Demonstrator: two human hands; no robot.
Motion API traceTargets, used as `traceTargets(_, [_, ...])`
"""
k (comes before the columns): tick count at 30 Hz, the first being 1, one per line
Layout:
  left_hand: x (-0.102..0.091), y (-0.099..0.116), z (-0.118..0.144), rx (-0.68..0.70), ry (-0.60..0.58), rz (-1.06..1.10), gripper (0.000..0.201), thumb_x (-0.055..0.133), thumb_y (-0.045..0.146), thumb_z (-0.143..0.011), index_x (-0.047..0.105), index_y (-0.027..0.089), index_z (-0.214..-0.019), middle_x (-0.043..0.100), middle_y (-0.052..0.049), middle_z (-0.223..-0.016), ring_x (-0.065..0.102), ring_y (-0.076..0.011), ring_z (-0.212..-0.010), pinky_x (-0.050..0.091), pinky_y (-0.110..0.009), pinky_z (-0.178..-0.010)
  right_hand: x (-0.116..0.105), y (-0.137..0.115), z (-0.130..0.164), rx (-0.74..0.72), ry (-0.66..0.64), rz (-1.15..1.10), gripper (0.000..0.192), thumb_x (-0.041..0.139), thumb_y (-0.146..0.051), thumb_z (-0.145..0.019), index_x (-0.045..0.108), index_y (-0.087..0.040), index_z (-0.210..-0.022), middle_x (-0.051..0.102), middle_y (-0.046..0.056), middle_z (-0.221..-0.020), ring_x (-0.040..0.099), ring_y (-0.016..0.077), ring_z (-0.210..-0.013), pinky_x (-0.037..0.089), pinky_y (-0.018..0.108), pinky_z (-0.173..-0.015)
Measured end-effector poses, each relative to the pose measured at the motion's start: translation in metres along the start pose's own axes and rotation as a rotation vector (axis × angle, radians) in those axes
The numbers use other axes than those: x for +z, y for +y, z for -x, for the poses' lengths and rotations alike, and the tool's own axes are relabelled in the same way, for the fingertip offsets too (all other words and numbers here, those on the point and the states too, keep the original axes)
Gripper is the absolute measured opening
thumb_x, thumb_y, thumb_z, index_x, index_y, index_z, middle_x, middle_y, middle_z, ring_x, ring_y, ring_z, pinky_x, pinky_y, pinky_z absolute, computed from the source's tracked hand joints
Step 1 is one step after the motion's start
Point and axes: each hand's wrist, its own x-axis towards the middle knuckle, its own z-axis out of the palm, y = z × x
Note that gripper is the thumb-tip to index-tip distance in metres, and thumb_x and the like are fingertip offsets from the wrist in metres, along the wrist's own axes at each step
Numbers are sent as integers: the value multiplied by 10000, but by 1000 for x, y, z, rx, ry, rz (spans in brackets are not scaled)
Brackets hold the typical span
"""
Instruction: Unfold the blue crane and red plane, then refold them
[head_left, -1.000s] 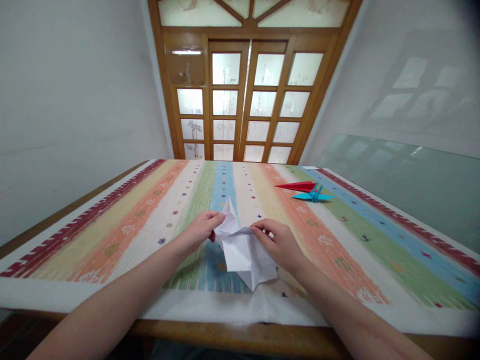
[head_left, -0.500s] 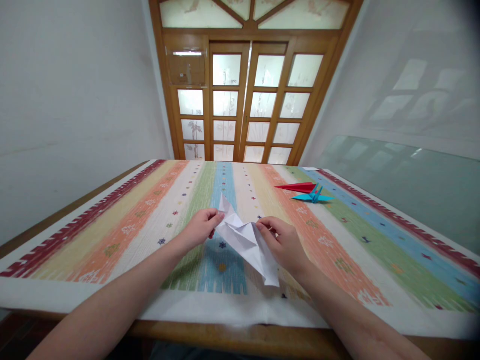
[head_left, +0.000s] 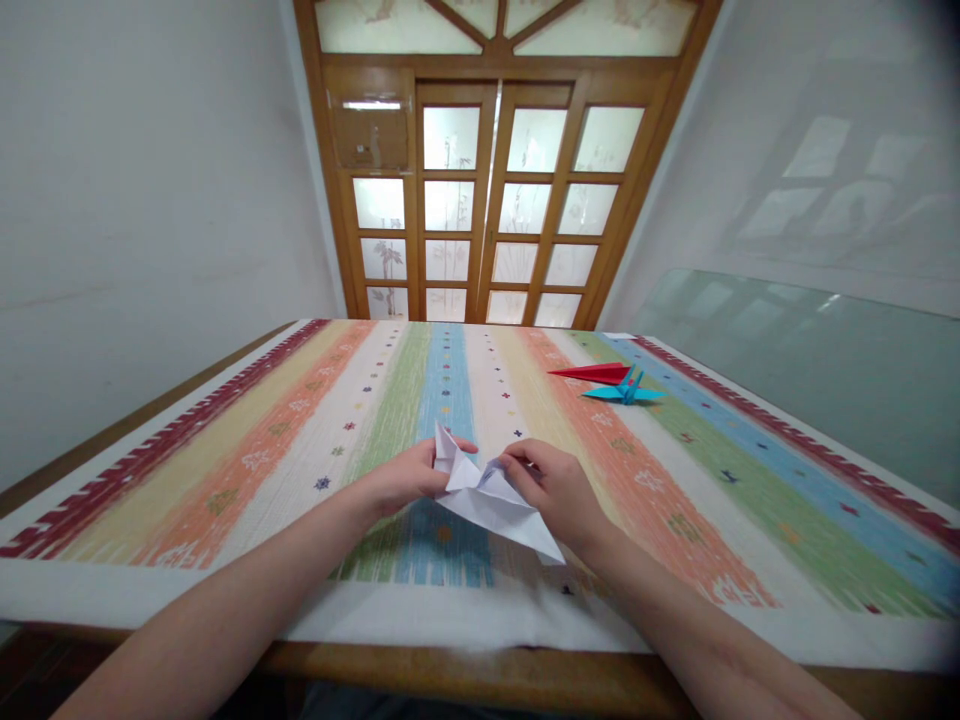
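A partly folded sheet of white paper (head_left: 491, 500) hangs just above the striped tablecloth (head_left: 247, 450), between both hands. My left hand (head_left: 405, 478) pinches its upper left flap, which sticks up in a point. My right hand (head_left: 559, 492) pinches the paper's top middle, and a long pointed flap runs down to the right under that hand. Farther back on the right lie a red folded paper shape (head_left: 596, 373) and a blue paper crane (head_left: 626, 391), touching each other and out of reach of both hands.
The wooden table edge (head_left: 465, 675) runs along the front. A sheet of glass (head_left: 810, 360) leans against the right wall beside the table. A wooden door with frosted panes (head_left: 487, 200) stands behind the table's far end.
The white paper has been pressed flatter and drawn narrower. Its lower flap swung from hanging down toward me to pointing right. Both hands moved slightly closer together and lower.
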Motion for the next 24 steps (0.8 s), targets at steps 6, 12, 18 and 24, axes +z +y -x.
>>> traceTargets(6, [1,-2,4,-143,-155,-43,490,787,251,-633,631,127,-1080,699,-122,-939,679,-210,-711,540,-295,-557,-3,1,-1,14,58,31,168,570,-321,-973,667,-220,-880,716,37,-853,650,200,-775,440,305,-699])
traceTargets(12, [-4,-4,3,-138,-172,-90,450,836,275,-586,608,126,-945,675,-70,-793,645,-174,-594,532,-280,-519,-5,1,-2,23,92,68,186,554,-338,-984,664,-222,-890,718,35,-856,654,200,-771,445,309,-705])
traceTargets(18, [-12,0,0,-91,-119,-139,445,801,229,-622,611,144,-1015,678,-78,-881,636,-164,-665,479,-216,-495,-7,4,-2,-3,108,91,197,538,-351,-985,666,-227,-901,729,52,-872,665,213,-774,467,318,-697])
traceTargets(24, [-21,3,-1,-78,-91,-161,433,776,209,-635,637,146,-1041,675,-80,-880,619,-158,-661,460,-220,-514,-8,4,-3,-3,127,87,219,526,-360,-985,661,-228,-873,720,58,-836,658,216,-743,472,319,-661])
